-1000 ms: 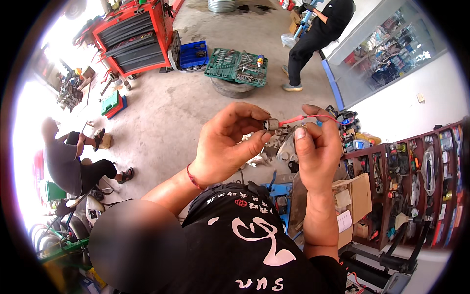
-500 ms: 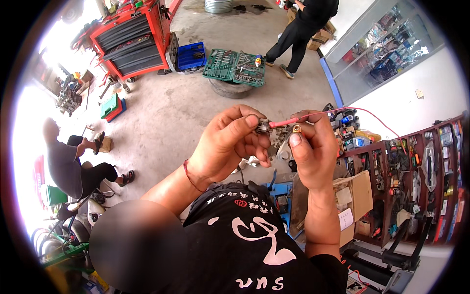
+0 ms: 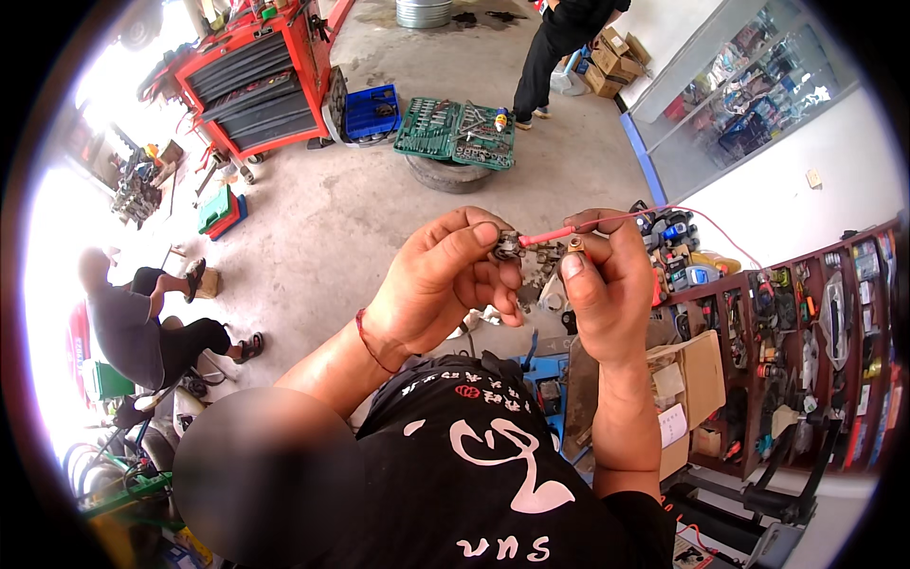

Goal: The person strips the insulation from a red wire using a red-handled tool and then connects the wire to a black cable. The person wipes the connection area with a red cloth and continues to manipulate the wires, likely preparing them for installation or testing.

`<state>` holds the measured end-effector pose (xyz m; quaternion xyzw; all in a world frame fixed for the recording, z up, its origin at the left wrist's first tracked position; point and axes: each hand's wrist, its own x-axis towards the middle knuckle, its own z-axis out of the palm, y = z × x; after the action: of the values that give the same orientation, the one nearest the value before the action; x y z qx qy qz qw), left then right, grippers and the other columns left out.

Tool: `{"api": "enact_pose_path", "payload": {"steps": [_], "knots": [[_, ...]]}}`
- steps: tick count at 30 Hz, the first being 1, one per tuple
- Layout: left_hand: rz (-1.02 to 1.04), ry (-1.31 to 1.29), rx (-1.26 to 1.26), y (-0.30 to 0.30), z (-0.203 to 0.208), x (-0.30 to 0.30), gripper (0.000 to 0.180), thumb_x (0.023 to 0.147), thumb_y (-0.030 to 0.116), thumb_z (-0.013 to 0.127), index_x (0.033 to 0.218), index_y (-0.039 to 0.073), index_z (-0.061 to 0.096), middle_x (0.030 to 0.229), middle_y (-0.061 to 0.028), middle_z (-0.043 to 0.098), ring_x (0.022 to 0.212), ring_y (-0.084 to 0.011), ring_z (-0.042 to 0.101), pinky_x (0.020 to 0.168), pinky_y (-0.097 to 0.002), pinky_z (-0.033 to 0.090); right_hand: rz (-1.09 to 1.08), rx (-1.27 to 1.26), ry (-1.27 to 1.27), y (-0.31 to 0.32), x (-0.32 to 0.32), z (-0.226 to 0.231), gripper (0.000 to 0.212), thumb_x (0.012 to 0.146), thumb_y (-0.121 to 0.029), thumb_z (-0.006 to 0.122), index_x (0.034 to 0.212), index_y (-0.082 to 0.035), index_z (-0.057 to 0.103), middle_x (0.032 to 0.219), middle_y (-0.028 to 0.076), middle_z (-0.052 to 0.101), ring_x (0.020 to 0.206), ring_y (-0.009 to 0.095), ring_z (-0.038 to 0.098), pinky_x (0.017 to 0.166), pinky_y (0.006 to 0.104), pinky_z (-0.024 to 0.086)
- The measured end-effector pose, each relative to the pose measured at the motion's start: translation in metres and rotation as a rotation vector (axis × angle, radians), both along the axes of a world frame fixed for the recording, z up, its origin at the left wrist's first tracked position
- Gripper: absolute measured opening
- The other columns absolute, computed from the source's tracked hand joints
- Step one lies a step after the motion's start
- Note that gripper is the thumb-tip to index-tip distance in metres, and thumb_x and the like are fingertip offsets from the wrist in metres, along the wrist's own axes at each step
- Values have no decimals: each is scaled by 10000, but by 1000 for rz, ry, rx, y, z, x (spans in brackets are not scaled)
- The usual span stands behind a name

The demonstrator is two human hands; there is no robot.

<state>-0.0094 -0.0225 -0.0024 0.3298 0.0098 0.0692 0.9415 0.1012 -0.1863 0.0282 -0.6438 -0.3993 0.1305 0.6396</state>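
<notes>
My left hand (image 3: 445,280) is raised in front of me, thumb and forefinger pinching a small metal terminal part (image 3: 505,245). A thin red wire (image 3: 607,222) runs from that part to the right, over my right hand (image 3: 604,289), and trails off toward the shelves. The fingers of my right hand grip the wire's sleeved end and a small brass fitting (image 3: 573,244). The two hands are a few centimetres apart at chest height. A red string circles my left wrist.
A red tool cabinet (image 3: 256,71) stands at the back left, a green socket set (image 3: 455,128) on a tyre and a blue crate (image 3: 372,109) on the concrete floor. One person (image 3: 142,322) sits at left, another stands at the top. Shelves of parts (image 3: 815,332) line the right.
Both hands have stayed together, shifting slightly lower and to the right. The standing person at the top has walked further away to the left.
</notes>
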Motion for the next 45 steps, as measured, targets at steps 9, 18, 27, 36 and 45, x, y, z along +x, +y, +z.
{"api": "enact_pose_path", "payload": {"steps": [9, 18, 27, 36, 45], "knots": [[-15, -26, 37, -1, 1, 0, 298, 986, 288, 570, 1060, 6, 509, 881, -141, 648, 715, -233, 685, 654, -407, 591, -8, 14, -47, -4, -1, -10, 313, 900, -166, 644, 1112, 2, 488, 724, 1, 605, 660, 34, 456, 592, 200, 371], [275, -221, 402, -8, -1, 0, 288, 899, 90, 697, 1097, 2, 507, 1024, -141, 616, 887, -258, 675, 792, -411, 585, 10, 36, 95, -18, 0, -15, 328, 903, -200, 620, 1114, 9, 482, 715, 4, 581, 656, 44, 457, 602, 212, 367], [318, -243, 513, -14, -1, -3, 284, 884, 10, 688, 1091, -4, 495, 1080, -125, 567, 939, -232, 665, 851, -398, 580, -20, 69, 126, -20, 0, -16, 313, 900, -177, 597, 1124, 11, 484, 718, -12, 563, 644, 30, 429, 577, 216, 342], [403, -321, 763, -12, -3, 0, 307, 837, -95, 663, 1080, -9, 496, 1128, -143, 523, 1008, -215, 624, 863, -380, 574, 16, 54, 151, -19, -3, -12, 298, 908, -160, 599, 1119, 8, 472, 751, -2, 592, 688, 30, 455, 609, 206, 369], [825, -401, 1330, -17, 5, 4, 332, 698, -89, 722, 975, 73, 633, 991, -111, 601, 843, -258, 646, 663, -330, 539, 39, 52, 195, -20, -1, -10, 294, 923, -173, 586, 1122, 4, 462, 790, 18, 631, 703, 31, 466, 630, 204, 373]]}}
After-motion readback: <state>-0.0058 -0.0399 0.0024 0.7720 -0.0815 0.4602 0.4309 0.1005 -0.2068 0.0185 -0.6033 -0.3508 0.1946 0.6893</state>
